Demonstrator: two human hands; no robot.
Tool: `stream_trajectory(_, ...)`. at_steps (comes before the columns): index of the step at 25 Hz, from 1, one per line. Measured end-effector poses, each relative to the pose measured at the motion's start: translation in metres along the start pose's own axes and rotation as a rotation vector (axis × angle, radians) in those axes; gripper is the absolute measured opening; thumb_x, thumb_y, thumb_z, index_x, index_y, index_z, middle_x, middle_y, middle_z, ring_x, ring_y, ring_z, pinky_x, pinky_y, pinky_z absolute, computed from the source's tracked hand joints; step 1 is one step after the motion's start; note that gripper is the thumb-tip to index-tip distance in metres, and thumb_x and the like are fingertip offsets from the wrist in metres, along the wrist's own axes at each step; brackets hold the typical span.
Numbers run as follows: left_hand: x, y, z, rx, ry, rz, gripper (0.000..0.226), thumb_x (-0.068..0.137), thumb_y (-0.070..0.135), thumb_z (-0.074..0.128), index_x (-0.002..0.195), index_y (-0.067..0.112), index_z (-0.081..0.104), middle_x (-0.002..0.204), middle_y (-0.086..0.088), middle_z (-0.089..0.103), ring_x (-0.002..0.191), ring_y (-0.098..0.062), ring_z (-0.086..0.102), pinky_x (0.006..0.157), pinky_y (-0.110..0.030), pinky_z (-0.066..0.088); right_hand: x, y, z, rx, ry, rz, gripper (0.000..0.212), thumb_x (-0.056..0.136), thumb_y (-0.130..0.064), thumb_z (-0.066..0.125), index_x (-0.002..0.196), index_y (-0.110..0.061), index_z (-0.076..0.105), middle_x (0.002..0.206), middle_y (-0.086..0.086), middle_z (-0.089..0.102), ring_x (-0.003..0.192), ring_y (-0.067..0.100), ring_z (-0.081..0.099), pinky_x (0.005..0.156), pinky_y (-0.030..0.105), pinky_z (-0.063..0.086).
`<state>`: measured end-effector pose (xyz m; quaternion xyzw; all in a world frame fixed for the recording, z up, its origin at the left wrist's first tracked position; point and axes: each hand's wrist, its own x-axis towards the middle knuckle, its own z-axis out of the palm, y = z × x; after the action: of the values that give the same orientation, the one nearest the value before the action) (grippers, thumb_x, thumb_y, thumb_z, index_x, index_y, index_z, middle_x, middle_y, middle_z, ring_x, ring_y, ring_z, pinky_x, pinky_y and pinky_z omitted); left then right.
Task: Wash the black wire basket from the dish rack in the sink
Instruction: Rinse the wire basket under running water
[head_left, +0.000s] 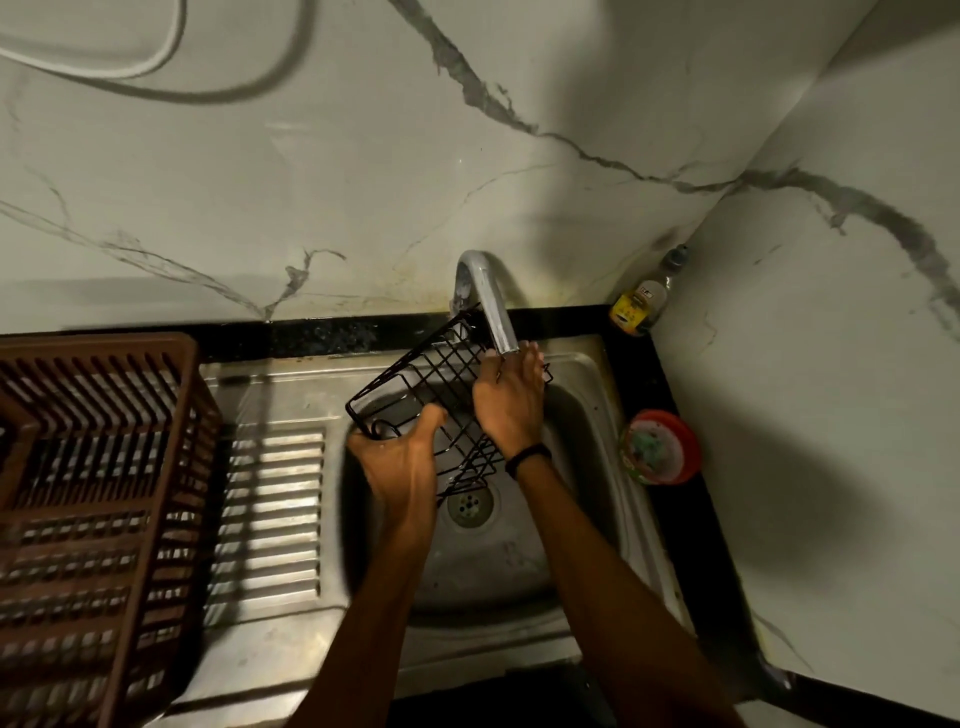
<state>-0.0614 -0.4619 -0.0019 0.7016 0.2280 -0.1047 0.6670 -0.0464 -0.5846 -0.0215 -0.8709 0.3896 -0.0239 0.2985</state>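
Observation:
The black wire basket (434, 371) is held tilted over the steel sink (582, 415), just under the spout of the tap (493, 312). My left hand (402, 460) grips its lower left edge with the thumb hooked over the wire. My right hand (511, 397) lies flat on the basket's right part, fingers straight and reaching up to the spout. The hands hide part of the basket. I cannot tell if water is running.
A brown plastic dish rack (98, 499) stands on the ribbed drainboard (272, 519) at the left. The drain (470, 504) sits below the basket. A red round tub (660, 447) and a bottle (647, 299) stand on the black counter at the right, by the marble walls.

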Motion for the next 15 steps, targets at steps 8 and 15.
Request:
stream_trajectory(8, 0.008, -0.008, 0.003, -0.190, -0.098, -0.123, 0.071, 0.056, 0.051, 0.077, 0.120, 0.021, 0.062, 0.114, -0.002, 0.070, 0.108, -0.025, 0.065, 0.095, -0.048, 0.052, 0.008, 0.008, -0.005, -0.082, -0.007, 0.070, 0.070, 0.103, -0.049, 0.021, 0.156, -0.006, 0.002, 0.163, 0.017, -0.006, 0.151, 0.027, -0.006, 0.123, 0.045, -0.001)
stream_trajectory(15, 0.018, -0.016, 0.002, -0.174, -0.129, -0.173, 0.050, 0.068, 0.052, 0.073, 0.112, 0.027, 0.067, 0.109, 0.000, 0.072, 0.106, -0.023, 0.066, 0.098, -0.053, 0.051, -0.011, 0.008, 0.010, -0.086, 0.023, -0.073, 0.072, 0.102, -0.054, 0.016, 0.156, -0.009, -0.001, 0.163, 0.012, -0.006, 0.151, 0.025, -0.008, 0.123, 0.043, -0.001)
